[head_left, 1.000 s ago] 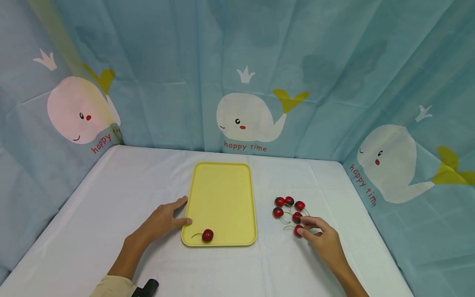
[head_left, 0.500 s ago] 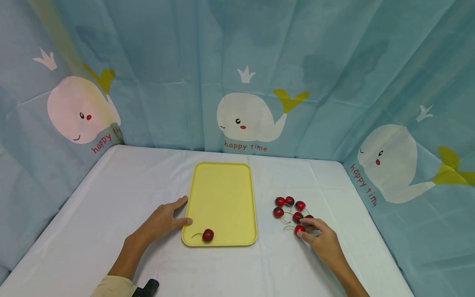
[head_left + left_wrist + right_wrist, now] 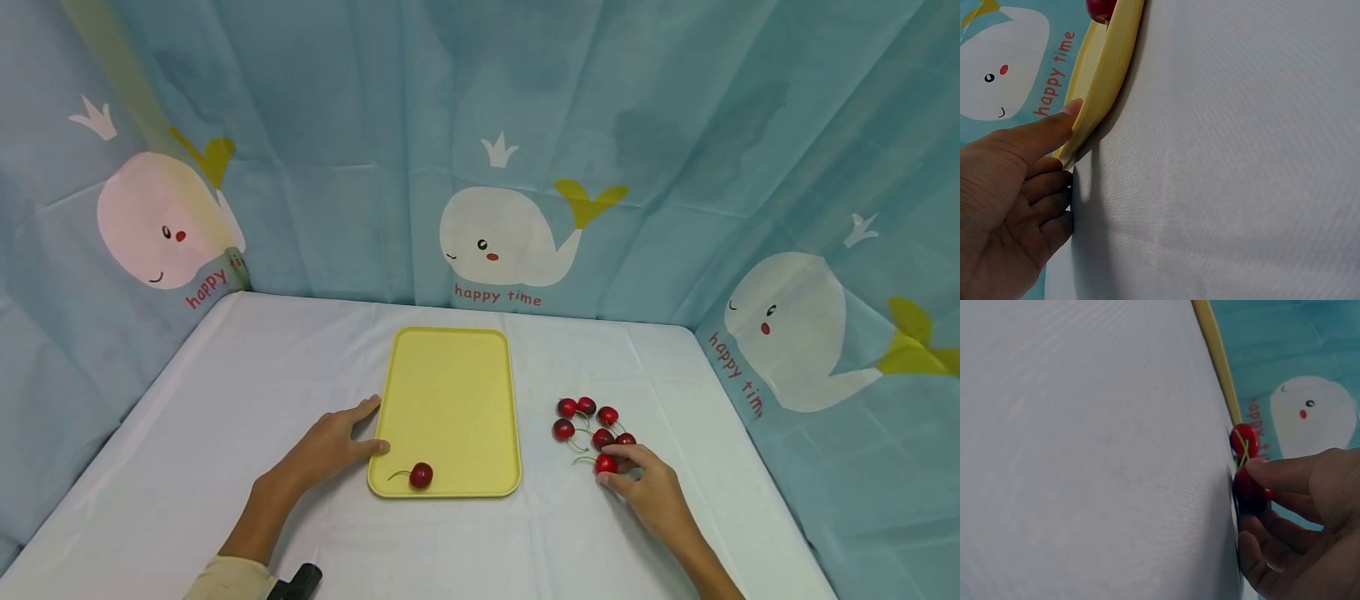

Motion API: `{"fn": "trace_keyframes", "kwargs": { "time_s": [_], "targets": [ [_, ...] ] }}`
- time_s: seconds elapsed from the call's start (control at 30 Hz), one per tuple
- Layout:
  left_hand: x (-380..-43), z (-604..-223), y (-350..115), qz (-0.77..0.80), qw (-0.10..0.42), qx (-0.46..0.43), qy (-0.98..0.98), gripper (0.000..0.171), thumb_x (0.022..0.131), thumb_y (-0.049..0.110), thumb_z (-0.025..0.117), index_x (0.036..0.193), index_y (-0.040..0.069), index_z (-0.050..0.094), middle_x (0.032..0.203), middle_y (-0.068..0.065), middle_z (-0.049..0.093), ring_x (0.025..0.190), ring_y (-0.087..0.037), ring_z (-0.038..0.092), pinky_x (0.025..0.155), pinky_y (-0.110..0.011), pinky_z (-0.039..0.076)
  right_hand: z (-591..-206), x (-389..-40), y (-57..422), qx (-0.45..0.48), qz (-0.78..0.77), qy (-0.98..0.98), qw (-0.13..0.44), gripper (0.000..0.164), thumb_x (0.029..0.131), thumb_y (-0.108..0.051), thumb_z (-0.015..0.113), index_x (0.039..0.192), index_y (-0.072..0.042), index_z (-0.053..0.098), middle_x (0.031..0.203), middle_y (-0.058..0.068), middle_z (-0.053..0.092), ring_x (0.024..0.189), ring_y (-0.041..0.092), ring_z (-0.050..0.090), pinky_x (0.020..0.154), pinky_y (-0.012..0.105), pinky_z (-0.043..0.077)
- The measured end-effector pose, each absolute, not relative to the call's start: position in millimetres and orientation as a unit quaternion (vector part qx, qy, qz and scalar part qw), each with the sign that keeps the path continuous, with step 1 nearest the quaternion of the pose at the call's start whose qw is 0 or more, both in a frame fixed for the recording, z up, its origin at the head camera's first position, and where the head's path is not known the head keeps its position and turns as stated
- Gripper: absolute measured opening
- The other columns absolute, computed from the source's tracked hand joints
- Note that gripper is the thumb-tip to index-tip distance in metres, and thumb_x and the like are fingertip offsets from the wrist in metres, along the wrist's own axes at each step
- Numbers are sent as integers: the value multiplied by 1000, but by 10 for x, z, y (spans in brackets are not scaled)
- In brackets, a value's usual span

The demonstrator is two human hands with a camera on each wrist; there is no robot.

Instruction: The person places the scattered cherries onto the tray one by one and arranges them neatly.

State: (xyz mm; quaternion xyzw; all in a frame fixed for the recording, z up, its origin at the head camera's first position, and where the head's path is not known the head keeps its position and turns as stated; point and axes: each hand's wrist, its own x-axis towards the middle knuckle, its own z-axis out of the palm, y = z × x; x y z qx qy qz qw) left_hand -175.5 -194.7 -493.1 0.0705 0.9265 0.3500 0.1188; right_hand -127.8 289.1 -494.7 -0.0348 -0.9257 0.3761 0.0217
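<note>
A yellow rectangular tray lies on the white-covered table, with one dark red cherry and its green stem near the front edge. My left hand holds the tray's left side; in the left wrist view its thumb lies over the rim and the other fingers are curled beside it. Right of the tray, my right hand pinches a red cherry between thumb and fingertips, its stem pointing left. In the right wrist view the thumb presses on this cherry, close to the table.
Several more cherries with stems lie in a loose cluster just beyond the right hand, among them a cherry at the left and a cherry beside the fingers. A blue whale-print curtain closes off the table's back and sides.
My right hand has shifted slightly, its fingertips drawing closer around the front cherry, and a cherry behind the fingers has come into view. The left hand and tray stay put.
</note>
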Motion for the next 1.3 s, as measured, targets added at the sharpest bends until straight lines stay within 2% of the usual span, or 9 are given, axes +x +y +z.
{"fn": "trace_keyframes", "kwargs": {
  "time_s": [0.7, 1.07, 1.3],
  "targets": [
    [-1738, -4927, -1921, 347, 111, 72, 928, 92, 92, 45, 82, 162, 3, 40, 165, -22, 42, 153, -47, 37, 121, -66, 37, -4878, -1292, 2734, -15, 421, -907, 24, 38, 87, -17, 89, 123, -14, 78, 112, 4, 74, 96, 18, 67, 62, 23, 58],
    [-1759, -4945, -1944, 349, 110, 75, 928, 93, 92, 48, 81, 163, 4, 40, 166, -21, 42, 153, -47, 38, 121, -66, 37, -4856, -1330, 2576, 14, 428, -903, 30, 36, 86, -17, 90, 121, -17, 79, 108, -2, 75, 91, 9, 68, 74, 21, 60],
    [-1752, -4950, -1948, 350, 110, 74, 927, 93, 92, 46, 82, 163, 4, 40, 166, -21, 42, 153, -47, 38, 121, -66, 37, -4846, -1353, 2487, 35, 430, -901, 33, 37, 85, -13, 90, 120, -18, 79, 102, -6, 75, 91, 10, 70, 78, 21, 61]
  ]
}}
